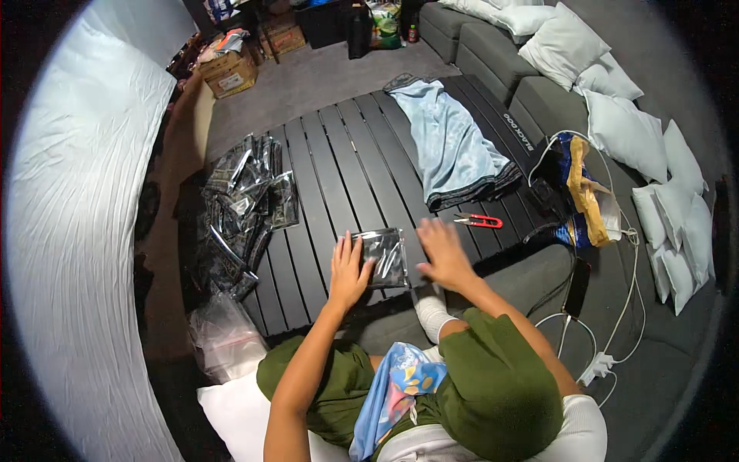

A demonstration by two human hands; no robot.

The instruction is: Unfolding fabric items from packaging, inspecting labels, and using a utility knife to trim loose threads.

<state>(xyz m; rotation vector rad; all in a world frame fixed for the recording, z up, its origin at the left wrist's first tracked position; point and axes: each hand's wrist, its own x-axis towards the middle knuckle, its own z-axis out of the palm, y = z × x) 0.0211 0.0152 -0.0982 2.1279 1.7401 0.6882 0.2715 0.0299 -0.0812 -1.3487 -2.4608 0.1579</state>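
Slatted table [340,181] is carrying a glossy dark packet [389,262]; my left hand [350,271] is resting on it, fingers spread, right hand [448,258] open, empty, beside it.

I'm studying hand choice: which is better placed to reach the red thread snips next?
Probably the right hand: nearer the red thread snips, apparently empty. The left hand touches the plastic packet.

White capital lettering [519,132] can be read on the black counter [332,177], ahead of the right hand [446,258] and to its right. Far ahead of the left hand [350,273], leftward, a cardboard box [219,72] bears a pale label [231,82] too small to read.
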